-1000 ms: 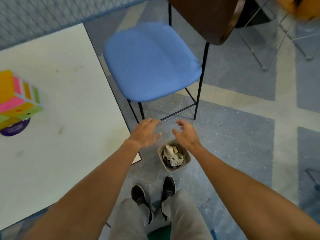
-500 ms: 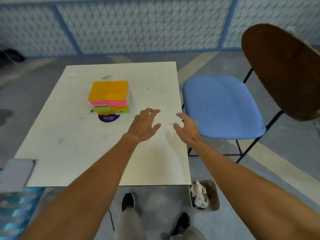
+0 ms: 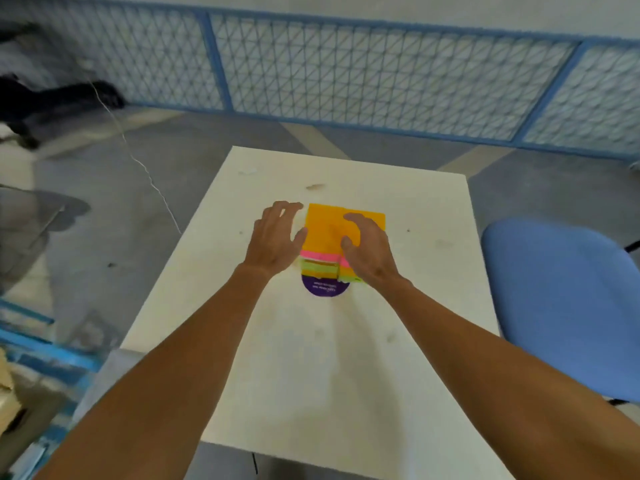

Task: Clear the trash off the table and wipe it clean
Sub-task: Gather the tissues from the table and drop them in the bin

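A stack of bright cloths [image 3: 327,233], orange on top with pink and green layers below, lies mid-table on a purple round label [image 3: 323,288]. My left hand [image 3: 277,237] is at the stack's left edge with curved fingers, its thumb against the orange layer. My right hand [image 3: 369,249] lies over the stack's right part, fingers bent down onto the orange top; neither hand plainly grips it. The white table [image 3: 311,375] carries a brown smear [image 3: 315,187] and a pale scrap [image 3: 247,172] near its far edge, plus faint marks.
A blue-seated chair [image 3: 561,306] stands close to the table's right side. A blue mesh fence [image 3: 346,74] runs along the back. A thin cable [image 3: 149,174] trails on the floor at left, with blue and cardboard items at the lower left.
My view swung up from the floor bin to the table. Both hands moved forward from the table's near right part onto the stack of cloths.
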`<state>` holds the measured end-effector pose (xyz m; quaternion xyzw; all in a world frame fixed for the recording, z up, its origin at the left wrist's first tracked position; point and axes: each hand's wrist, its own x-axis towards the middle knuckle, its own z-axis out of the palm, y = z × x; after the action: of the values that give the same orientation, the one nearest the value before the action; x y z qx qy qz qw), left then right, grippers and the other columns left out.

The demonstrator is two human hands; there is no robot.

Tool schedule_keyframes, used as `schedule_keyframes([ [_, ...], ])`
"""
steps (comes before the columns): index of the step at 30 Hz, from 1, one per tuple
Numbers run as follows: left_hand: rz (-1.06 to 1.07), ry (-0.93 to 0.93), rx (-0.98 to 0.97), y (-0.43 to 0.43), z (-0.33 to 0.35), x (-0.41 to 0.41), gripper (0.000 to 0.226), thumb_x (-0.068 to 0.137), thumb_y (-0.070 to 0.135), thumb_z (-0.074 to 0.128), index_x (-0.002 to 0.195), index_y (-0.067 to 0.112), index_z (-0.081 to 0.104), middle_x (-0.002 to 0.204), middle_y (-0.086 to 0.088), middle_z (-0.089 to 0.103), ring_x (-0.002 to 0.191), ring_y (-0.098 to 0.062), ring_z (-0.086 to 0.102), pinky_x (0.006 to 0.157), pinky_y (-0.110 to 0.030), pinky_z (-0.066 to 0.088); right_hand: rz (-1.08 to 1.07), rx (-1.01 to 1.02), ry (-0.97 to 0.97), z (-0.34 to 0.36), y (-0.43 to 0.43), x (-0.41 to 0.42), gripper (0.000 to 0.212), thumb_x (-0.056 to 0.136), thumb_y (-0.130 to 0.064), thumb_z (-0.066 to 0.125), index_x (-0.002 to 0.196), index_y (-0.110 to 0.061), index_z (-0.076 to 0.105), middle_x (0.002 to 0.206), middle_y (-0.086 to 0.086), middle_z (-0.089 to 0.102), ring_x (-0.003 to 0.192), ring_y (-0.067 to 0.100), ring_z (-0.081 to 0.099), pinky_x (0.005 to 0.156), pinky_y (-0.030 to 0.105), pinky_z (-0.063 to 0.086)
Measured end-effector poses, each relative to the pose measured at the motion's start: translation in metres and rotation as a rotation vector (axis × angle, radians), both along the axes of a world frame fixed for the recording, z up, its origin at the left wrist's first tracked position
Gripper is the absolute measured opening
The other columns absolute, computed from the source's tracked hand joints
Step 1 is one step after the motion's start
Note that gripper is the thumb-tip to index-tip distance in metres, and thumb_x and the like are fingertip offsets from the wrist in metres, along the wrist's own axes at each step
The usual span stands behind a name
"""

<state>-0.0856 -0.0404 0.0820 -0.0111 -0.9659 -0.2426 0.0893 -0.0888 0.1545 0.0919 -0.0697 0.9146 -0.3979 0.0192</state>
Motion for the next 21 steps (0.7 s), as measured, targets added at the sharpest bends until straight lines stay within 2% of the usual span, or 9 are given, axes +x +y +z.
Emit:
schedule_keyframes([
  [6, 0.076, -0.114, 0.089, -0.102, -0.022, -0.064, 0.044, 0.097, 0.025, 0.057, 0.139, 0.018, 0.048, 0.145, -0.005, 0.045, 0.134, -0.027, 0.041, 0.110, -0.045, 0.033, -0.009, 0.013, -0.020, -0.007, -0.087, -0.055, 0.044, 0.096, -0.015, 0.054, 0.140, -0.018, 0.049, 0.144, 0.002, 0.050, 0.133, 0.019, 0.043, 0.109, 0.031, 0.032],
  [11, 0.119, -0.188, 0.153, -0.147, -0.050, -0.114, 0.045, 0.096, 0.025, 0.058, 0.139, 0.019, 0.045, 0.144, -0.007, 0.044, 0.133, -0.027, 0.040, 0.107, -0.046, 0.040, 0.030, 0.020, -0.034, -0.019, -0.131, -0.098, 0.044, 0.095, -0.015, 0.054, 0.139, -0.016, 0.050, 0.143, 0.002, 0.050, 0.132, 0.017, 0.044, 0.106, 0.022, 0.028],
  [14, 0.139, -0.205, 0.172, -0.158, -0.066, -0.143, 0.046, 0.096, 0.023, 0.058, 0.139, 0.020, 0.045, 0.144, -0.007, 0.042, 0.133, -0.027, 0.040, 0.105, -0.046, 0.040, 0.027, 0.000, -0.059, -0.026, -0.148, -0.122, 0.043, 0.095, -0.016, 0.055, 0.138, -0.018, 0.050, 0.143, 0.000, 0.050, 0.131, 0.018, 0.044, 0.111, 0.029, 0.031],
  [21, 0.168, -0.238, 0.189, -0.176, -0.097, -0.221, 0.049, 0.097, 0.020, 0.057, 0.144, 0.021, 0.043, 0.149, -0.009, 0.038, 0.135, -0.028, 0.039, 0.108, -0.043, 0.039, -0.034, -0.083, -0.154, -0.058, -0.170, -0.159, 0.043, 0.094, -0.016, 0.056, 0.136, -0.023, 0.051, 0.142, -0.005, 0.049, 0.129, 0.018, 0.045, 0.108, 0.038, 0.039],
])
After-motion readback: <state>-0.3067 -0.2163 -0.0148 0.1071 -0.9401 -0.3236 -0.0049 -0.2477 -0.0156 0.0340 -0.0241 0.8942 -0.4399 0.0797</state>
